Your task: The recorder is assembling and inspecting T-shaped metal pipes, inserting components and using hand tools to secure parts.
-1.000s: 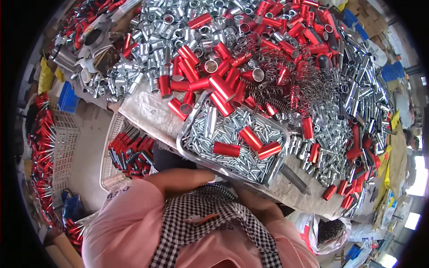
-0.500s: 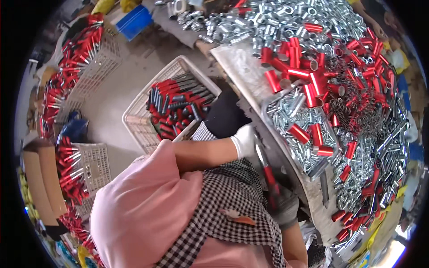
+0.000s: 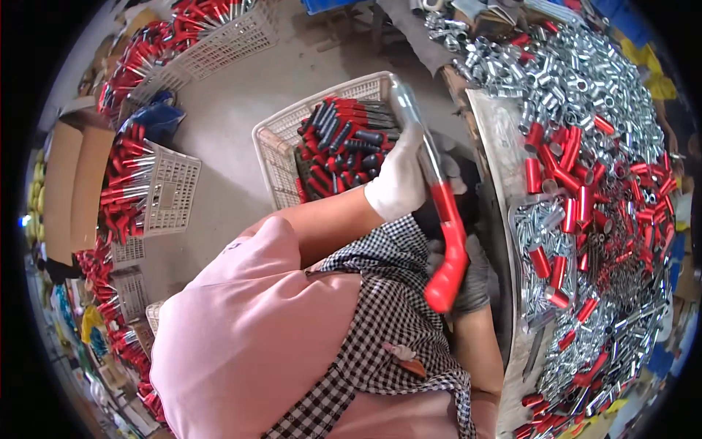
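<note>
Between my two gloved hands is a tool with a silver shaft and a bent red handle; its exact kind is unclear. My left hand, in a white glove, is closed round the shaft, its fingers partly hidden behind it. At the handle, my right hand in a grey glove holds from behind, with fingers showing on both sides of the red part. The tool slants, its silver end up by the crate and its rounded red end low over my checked apron.
A pale plastic crate beyond my left arm holds black-and-red handled tools. On the right, a workbench carries red sleeves, silver fittings and springs. More crates of red-handled pieces and a cardboard box stand at left.
The tool has come up closer to view, its handle now sharp instead of blurred. Both hands still hold it. The view has swung, so bench and crate appear farther right.
</note>
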A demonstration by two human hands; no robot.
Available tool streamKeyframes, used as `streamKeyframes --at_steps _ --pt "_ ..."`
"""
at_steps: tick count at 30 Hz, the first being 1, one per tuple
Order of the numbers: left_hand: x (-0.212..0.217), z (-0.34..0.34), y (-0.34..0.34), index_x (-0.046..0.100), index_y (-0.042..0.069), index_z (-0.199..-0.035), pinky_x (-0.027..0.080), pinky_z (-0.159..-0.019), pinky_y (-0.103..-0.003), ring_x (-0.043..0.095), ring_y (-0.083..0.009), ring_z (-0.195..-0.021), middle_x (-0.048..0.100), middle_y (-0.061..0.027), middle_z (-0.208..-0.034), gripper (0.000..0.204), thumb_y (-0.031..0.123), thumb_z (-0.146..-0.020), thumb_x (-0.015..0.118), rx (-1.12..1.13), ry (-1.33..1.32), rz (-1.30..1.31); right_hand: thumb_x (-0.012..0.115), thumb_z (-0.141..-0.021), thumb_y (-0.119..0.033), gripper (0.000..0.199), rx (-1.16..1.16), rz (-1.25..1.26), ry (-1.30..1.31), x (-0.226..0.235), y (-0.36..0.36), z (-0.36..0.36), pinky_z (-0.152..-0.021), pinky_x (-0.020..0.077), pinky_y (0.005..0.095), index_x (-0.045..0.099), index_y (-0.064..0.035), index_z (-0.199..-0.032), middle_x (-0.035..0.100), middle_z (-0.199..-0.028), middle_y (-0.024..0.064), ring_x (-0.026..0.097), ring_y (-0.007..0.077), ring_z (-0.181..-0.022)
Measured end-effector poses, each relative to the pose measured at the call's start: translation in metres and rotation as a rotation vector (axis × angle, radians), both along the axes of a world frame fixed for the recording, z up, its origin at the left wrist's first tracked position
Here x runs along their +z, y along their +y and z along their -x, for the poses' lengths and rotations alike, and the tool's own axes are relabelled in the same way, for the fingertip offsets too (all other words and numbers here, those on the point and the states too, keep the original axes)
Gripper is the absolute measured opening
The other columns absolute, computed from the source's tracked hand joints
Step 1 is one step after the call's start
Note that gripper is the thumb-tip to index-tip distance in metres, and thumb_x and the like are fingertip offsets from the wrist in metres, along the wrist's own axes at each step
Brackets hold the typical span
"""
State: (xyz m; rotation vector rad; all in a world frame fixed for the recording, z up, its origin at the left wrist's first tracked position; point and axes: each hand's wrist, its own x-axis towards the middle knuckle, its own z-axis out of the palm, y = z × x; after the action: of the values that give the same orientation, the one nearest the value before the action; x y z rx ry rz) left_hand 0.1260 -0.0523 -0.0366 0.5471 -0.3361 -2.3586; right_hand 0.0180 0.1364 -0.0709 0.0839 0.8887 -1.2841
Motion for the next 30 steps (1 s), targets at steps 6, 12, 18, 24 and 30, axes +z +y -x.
streamKeyframes --at_steps 6,12,18,24,30 --pt "-0.087 -0.085 -0.058 0.056 0.005 -0.084 0.048 -0.056 -0.035 0.056 -0.0211 -0.058 0.055 -0.0053 -0.067 0.008 0.011 -0.085 0.06 -0.109 -0.582 -0.205 0.062 -0.091 -0.049 0.071 0.139 0.112 0.179 -0.016 -0.015 -0.008 -0.075 0.0559 0.0402 0.04 -0.0042 -0.141 0.062 -0.115 0.0156 0.064 0.0251 -0.096" --pt "-0.353 -0.28 -0.162 0.061 0.005 -0.118 0.043 -0.101 -0.041 0.057 -0.0257 -0.114 0.064 -0.009 -0.113 0.037 0.026 -0.088 0.064 -0.657 -0.429 0.012 0.053 -0.097 -0.028 0.033 0.135 -0.113 0.701 -0.02 0.031 0.011 -0.072 0.0525 0.0306 0.059 -0.0054 -0.12 0.065 -0.097 0.0072 0.06 0.0145 -0.082" --pt "-0.346 -0.282 -0.191 0.059 -0.001 -0.125 0.049 -0.093 -0.039 0.062 -0.0355 -0.103 0.065 -0.0236 -0.115 0.05 0.037 -0.093 0.058 -0.378 -1.601 0.062 0.063 -0.094 -0.029 0.041 -0.116 -0.025 0.258 -0.014 0.04 0.003 -0.078 0.0515 0.0342 0.058 -0.0035 -0.125 0.065 -0.103 0.0092 0.063 0.0206 -0.09" --pt "-0.106 -0.055 -0.126 0.06 -0.001 -0.12 0.047 -0.094 -0.041 0.061 -0.0367 -0.106 0.065 -0.0215 -0.113 0.039 0.015 -0.084 0.065 0.479 -1.451 1.668 0.065 -0.09 -0.035 0.044 -0.218 -0.055 0.401 0.024 0.046 -0.01 -0.074 0.0493 0.0332 0.06 -0.004 -0.122 0.062 -0.098 0.0059 0.058 0.0184 -0.083" --pt "0.035 0.087 0.009 0.062 0.006 -0.108 0.053 -0.07 -0.044 0.065 -0.0346 -0.076 0.065 -0.0156 -0.086 0.043 0.032 -0.076 0.075 -0.051 -0.614 2.013 0.063 -0.093 -0.029 0.038 -0.142 0.155 0.804 0.044 0.047 -0.002 -0.084 0.0485 0.0315 0.061 0.0004 -0.117 0.061 -0.11 0.0087 0.059 0.0168 -0.089"
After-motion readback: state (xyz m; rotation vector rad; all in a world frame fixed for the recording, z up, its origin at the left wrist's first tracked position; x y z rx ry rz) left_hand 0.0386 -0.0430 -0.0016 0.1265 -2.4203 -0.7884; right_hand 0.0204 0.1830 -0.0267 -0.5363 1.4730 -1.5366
